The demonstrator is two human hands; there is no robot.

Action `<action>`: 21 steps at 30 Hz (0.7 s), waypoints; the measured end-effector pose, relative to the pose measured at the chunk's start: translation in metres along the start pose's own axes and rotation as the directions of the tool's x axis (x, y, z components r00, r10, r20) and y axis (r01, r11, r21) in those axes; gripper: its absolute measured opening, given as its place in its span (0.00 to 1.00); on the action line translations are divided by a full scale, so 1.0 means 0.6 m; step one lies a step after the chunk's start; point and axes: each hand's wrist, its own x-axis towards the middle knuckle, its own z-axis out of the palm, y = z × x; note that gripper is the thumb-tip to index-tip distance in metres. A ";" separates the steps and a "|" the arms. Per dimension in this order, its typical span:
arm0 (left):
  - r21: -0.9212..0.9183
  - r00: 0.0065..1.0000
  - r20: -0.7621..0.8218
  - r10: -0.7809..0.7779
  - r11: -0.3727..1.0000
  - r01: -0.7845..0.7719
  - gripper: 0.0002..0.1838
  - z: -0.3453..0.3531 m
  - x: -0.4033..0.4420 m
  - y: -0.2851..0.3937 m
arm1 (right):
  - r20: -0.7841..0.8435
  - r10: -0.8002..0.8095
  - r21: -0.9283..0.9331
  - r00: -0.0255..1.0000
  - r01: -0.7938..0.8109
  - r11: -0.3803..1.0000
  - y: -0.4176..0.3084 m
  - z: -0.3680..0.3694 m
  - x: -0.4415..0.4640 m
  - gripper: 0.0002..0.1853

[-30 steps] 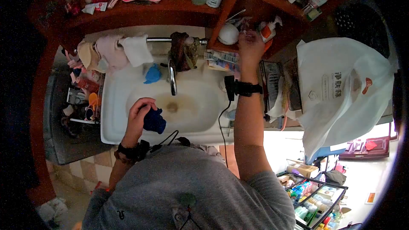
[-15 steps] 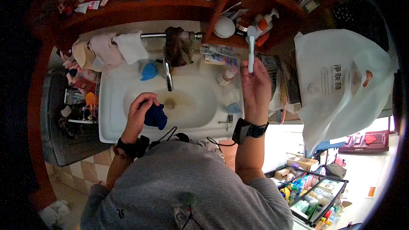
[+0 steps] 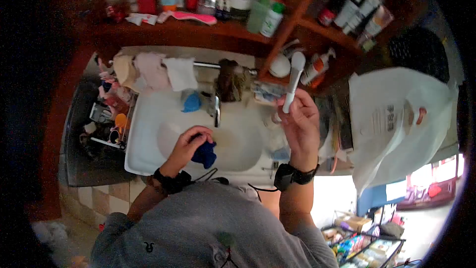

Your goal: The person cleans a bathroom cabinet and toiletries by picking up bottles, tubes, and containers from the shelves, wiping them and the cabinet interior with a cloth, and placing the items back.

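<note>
My right hand (image 3: 302,121) is raised at the right side of the sink, closed around the lower handle of a white cosmetic brush or spatula (image 3: 293,87). Its flat, rounded head points up, in front of the shelf compartment. Over the left part of the basin, my left hand (image 3: 187,150) is closed on a crumpled dark blue cloth (image 3: 206,156), which hangs below the fingers. Behind it stands the chrome faucet (image 3: 216,111), and a light blue piece (image 3: 191,102) lies on the back rim of the white sink (image 3: 136,139).
Towels (image 3: 181,73) and a brown cloth (image 3: 229,80) hang on a rail behind the sink. The wooden shelf (image 3: 198,33) above carries bottles, jars and a pink-handled item (image 3: 194,18). A white plastic bag (image 3: 396,119) hangs at right; a cluttered bin (image 3: 106,119) stands at left.
The camera view has tilted, so the scene sits lower and farther right. My right hand has shifted slightly left relative to the shelf, still with the brush. My left hand keeps the blue cloth.
</note>
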 end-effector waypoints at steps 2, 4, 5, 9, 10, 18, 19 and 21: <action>0.021 1.000 -0.007 0.020 1.000 -0.020 0.09 -0.004 -0.006 0.003 | -0.018 -0.081 -0.284 0.997 0.073 0.956 -0.003 0.021 0.030 0.12; 0.024 1.000 -0.004 0.015 1.000 -0.015 0.09 -0.011 -0.011 0.000 | -0.026 -0.224 -0.568 0.974 0.170 0.805 -0.019 0.067 0.067 0.11; 0.014 1.000 -0.017 0.016 1.000 -0.016 0.09 -0.012 -0.015 0.001 | 0.031 -0.290 -0.653 0.956 0.240 0.719 -0.022 0.081 0.091 0.11; 0.013 0.997 -0.079 -0.007 1.000 0.008 0.09 -0.023 -0.029 0.007 | 0.295 -0.575 -0.890 0.763 0.438 0.125 -0.025 0.120 0.198 0.10; -0.004 0.996 -0.090 -0.011 1.000 0.010 0.09 -0.027 -0.032 0.005 | 0.384 -0.606 -0.885 0.697 0.465 -0.026 -0.024 0.130 0.228 0.09; 0.005 0.986 -0.169 -0.008 1.000 0.009 0.09 -0.046 -0.045 0.013 | 0.547 -0.395 -0.830 0.738 0.415 -0.372 0.036 0.192 0.359 0.05; 0.004 0.984 -0.176 0.020 1.000 -0.019 0.09 -0.049 -0.046 0.014 | 0.523 -0.404 -0.846 0.751 0.400 -0.353 0.043 0.193 0.365 0.04; 0.000 0.979 -0.190 0.072 0.997 -0.073 0.09 -0.053 -0.047 0.012 | 0.510 -0.417 -0.854 0.752 0.388 -0.346 0.054 0.191 0.376 0.04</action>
